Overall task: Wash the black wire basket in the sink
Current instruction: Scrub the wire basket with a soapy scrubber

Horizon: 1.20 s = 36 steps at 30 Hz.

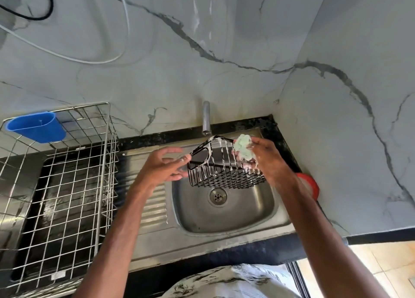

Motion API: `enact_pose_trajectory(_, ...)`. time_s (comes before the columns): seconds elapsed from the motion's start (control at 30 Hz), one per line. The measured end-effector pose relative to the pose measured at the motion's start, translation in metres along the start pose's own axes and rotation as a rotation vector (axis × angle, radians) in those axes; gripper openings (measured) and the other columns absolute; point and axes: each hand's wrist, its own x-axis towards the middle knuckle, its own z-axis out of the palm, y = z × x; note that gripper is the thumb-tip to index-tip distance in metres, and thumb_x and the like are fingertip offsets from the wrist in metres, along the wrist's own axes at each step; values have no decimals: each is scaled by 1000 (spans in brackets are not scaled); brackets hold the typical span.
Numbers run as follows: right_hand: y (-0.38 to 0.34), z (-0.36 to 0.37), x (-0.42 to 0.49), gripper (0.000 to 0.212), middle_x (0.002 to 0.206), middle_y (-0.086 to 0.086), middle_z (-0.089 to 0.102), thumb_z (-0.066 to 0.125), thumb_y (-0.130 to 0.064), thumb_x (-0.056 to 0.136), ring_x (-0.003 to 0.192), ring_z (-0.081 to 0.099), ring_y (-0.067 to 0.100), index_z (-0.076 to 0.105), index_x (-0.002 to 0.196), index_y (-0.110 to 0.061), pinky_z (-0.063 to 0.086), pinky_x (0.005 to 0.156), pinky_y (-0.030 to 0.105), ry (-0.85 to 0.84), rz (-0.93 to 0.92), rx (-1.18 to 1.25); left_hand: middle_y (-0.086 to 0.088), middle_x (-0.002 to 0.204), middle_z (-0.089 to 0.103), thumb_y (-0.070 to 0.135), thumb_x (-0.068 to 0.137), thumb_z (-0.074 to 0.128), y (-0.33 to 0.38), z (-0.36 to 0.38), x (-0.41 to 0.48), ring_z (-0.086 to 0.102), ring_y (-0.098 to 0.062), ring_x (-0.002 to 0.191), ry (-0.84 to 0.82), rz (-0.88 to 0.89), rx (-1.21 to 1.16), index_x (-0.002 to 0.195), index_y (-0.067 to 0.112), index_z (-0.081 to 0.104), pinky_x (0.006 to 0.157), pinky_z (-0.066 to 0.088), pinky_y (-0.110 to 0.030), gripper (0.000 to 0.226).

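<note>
Black wire basket (224,169) aloft over the sink (226,224), soapy, tilted. Pinched at its draining-board end by left hand (166,165); at the end nearer the sink's right rim, right hand (269,160) clutching a foamy green sponge (243,148) against the wires.

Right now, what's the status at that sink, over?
Left hand grips the black wire basket by its end. Right hand holds the green scrubber against it. Basket soapy, held above the sink. Nothing in the way.
</note>
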Motion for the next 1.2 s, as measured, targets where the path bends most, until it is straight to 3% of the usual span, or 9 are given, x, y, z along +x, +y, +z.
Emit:
enact_pose_trajectory(0.13, -6, -6, 1, 31, 95, 10, 78, 46, -4, 103, 84, 71, 24, 74, 110, -13, 56, 72, 36, -22, 16, 56, -7, 106, 80, 8, 84, 83, -29, -15, 3, 78, -27, 94, 61, 40, -9, 129, 12, 63, 73, 65, -29, 49)
enact_pose_trajectory(0.3, -13, -15, 5, 27, 101, 22, 72, 49, -3, 96, 75, 69, 30, 65, 117, 2, 51, 59, 32, -108, 49, 279, -8, 153, 52, 9, 66, 95, -65, 2, 8, 61, -15, 129, -209, 43, -50, 151, 21, 43, 101, 55, -30, 101)
enact_pose_trajectory(0.5, -22, -28, 0, 21, 83, 11, 74, 55, -7, 80, 65, 70, 21, 76, 85, -8, 57, 55, 30, -213, 163, 553, -4, 164, 39, 12, 67, 91, -55, 20, 12, 40, -23, 150, -324, 226, -139, 162, 35, 26, 124, 31, -51, 117)
enact_pose_trajectory(0.6, -20, -31, 2, 24, 77, 8, 72, 56, -10, 75, 58, 67, 17, 65, 98, -7, 55, 49, 27, -154, 240, 626, -1, 165, 39, 21, 69, 93, -48, 21, 11, 39, -20, 151, -275, 261, -137, 163, 32, 24, 125, 25, -58, 118)
enact_pose_trajectory(0.7, -14, -32, 9, 35, 85, 7, 69, 58, -10, 78, 61, 64, 16, 61, 113, -10, 54, 52, 24, -71, 286, 668, 22, 151, 54, 26, 67, 91, -39, 25, 5, 49, -6, 142, -219, 276, -99, 152, 41, 35, 120, 35, -43, 103)
enact_pose_trajectory(0.83, -12, -33, 13, 23, 81, 9, 73, 46, -2, 96, 58, 69, 16, 66, 106, -5, 56, 50, 25, -63, 308, 793, -3, 144, 64, 22, 73, 88, -41, 33, 5, 58, -27, 137, -129, 336, -97, 152, 22, 42, 119, 39, -57, 91)
enact_pose_trajectory(0.93, -17, -27, 9, 33, 73, 10, 71, 32, 2, 100, 52, 66, 14, 65, 100, -1, 55, 46, 23, -125, 303, 844, -8, 134, 70, 17, 73, 90, -45, 40, 4, 64, -28, 129, -45, 334, -130, 148, 15, 47, 114, 44, -56, 87)
enact_pose_trajectory(1.07, -10, -20, 14, 34, 75, 8, 67, 38, 5, 84, 55, 60, 13, 63, 106, -2, 50, 49, 22, -116, 308, 792, -6, 126, 74, 21, 73, 92, -47, 50, 5, 70, -23, 121, 58, 356, -163, 144, 22, 54, 107, 54, -38, 80)
enact_pose_trajectory(1.2, 0, -15, 23, 51, 75, 8, 60, 41, 1, 74, 55, 54, 14, 50, 123, -2, 46, 44, 24, -145, 311, 723, 16, 113, 71, 4, 80, 87, -42, 54, 4, 69, 10, 104, 167, 404, -142, 131, 40, 53, 93, 55, -16, 70)
